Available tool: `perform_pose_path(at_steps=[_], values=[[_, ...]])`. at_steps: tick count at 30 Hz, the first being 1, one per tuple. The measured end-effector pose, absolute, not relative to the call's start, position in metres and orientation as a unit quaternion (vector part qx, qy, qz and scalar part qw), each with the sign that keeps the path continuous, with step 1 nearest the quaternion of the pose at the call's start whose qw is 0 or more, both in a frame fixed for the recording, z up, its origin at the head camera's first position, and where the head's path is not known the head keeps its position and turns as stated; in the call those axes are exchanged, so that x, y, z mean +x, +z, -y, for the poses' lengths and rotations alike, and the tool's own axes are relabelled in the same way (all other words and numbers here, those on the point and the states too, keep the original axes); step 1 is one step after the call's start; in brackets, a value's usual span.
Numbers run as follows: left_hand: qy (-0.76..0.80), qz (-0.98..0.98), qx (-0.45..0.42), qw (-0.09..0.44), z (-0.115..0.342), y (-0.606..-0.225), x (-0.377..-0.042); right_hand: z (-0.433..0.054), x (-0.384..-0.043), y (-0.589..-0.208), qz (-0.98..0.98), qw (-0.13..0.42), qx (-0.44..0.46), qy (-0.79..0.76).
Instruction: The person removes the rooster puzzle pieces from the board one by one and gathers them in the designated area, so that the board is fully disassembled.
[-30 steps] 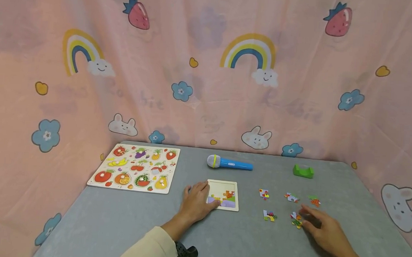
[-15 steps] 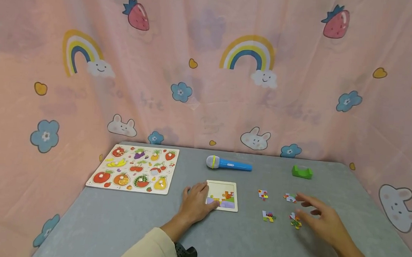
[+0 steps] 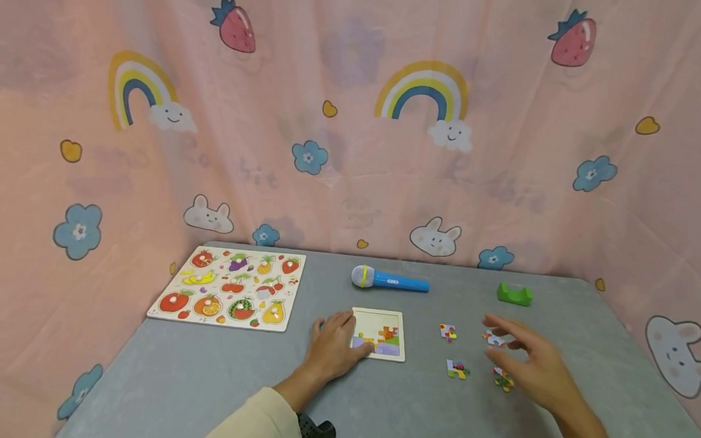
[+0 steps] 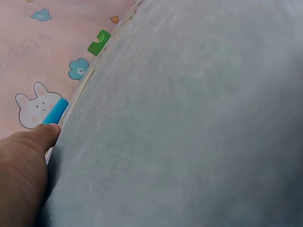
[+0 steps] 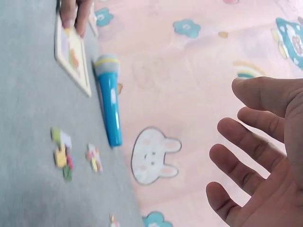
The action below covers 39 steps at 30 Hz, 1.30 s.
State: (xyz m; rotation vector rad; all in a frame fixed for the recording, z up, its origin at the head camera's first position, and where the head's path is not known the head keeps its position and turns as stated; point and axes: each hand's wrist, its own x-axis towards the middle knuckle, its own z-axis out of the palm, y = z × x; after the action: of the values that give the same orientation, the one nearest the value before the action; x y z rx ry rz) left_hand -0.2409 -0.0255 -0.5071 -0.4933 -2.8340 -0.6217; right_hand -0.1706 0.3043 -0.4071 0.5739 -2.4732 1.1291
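Note:
My left hand rests on the left side of a small wooden puzzle tray, thumb over its near-left part. Several joined pieces fill the tray's lower part; in the left wrist view the thumb lies at the tray's edge. My right hand hovers over the loose pieces, its fingers spread and holding nothing, as the right wrist view confirms. Below its fingertips lies one puzzle piece, partly covered, and nearer me another colourful piece. Two more pieces, an upper one and a lower one, lie further left.
A fruit peg board lies at the back left. A blue toy microphone lies behind the tray, and a green notched block stands at the back right. A pink patterned curtain hangs behind the grey table.
My right hand has moved left and slightly up from the right-hand pieces, covering the spot where an orange-and-green piece lay. The left hand and tray stay put.

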Motion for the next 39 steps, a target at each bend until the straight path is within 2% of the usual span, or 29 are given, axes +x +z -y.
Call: perform_pose_path(at_steps=[27, 39], values=[[-0.215, 0.955, -0.172, 0.107, 0.027, -0.508, -0.241, -0.239, -0.201, -0.415, 0.866, 0.174, 0.231, 0.409], [-0.22, 0.954, -0.174, 0.106, 0.026, -0.506, -0.24, -0.223, -0.217, -0.435, 0.857, 0.165, 0.245, 0.423]])
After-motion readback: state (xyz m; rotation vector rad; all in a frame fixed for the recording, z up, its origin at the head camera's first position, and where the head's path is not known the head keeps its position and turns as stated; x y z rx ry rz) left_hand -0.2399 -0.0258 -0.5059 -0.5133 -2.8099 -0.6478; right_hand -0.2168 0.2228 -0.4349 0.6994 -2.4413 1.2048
